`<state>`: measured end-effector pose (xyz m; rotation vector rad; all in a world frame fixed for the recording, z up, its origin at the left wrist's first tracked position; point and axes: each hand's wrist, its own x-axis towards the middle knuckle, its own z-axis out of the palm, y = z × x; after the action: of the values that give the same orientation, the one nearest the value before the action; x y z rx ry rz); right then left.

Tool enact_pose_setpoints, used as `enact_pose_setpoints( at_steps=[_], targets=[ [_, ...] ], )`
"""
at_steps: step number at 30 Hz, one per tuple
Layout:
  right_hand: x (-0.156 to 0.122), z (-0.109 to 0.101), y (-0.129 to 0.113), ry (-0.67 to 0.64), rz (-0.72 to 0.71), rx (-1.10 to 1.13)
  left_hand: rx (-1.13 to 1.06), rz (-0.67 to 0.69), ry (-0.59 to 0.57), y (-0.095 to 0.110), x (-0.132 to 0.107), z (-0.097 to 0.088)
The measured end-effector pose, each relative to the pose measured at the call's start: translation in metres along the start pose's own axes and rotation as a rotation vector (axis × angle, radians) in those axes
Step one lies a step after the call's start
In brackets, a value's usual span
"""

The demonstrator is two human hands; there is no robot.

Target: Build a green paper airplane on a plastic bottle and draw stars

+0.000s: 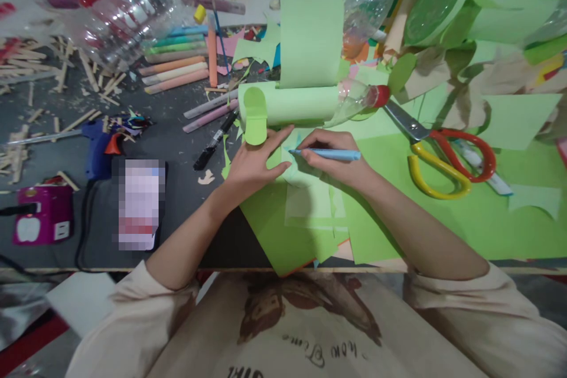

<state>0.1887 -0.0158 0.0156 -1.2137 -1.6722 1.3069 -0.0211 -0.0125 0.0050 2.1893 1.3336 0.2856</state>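
My right hand is closed around a light blue marker, its tip on a small pale green paper piece that carries faint blue marks. Fingers spread, my left hand lies flat at the left side of that piece. Just beyond both hands lies a plastic bottle with a red cap, wrapped in pale green paper. A rounded green paper strip hangs over the wrapped end near my left fingers. Bright green sheets are spread beneath.
Scissors with red and yellow handles lie to the right. On the left are a blue glue gun, a phone, a magenta box and wooden sticks. Several markers and clear bottles sit at the back.
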Motion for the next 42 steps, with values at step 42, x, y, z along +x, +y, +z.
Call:
enact_pose_setpoints(
  at_steps=[42],
  targets=[
    [0.0008,-0.0008,0.004,0.05,-0.048,-0.049,0.021,0.016,-0.003,-0.0004,0.0002,0.0018]
  ],
)
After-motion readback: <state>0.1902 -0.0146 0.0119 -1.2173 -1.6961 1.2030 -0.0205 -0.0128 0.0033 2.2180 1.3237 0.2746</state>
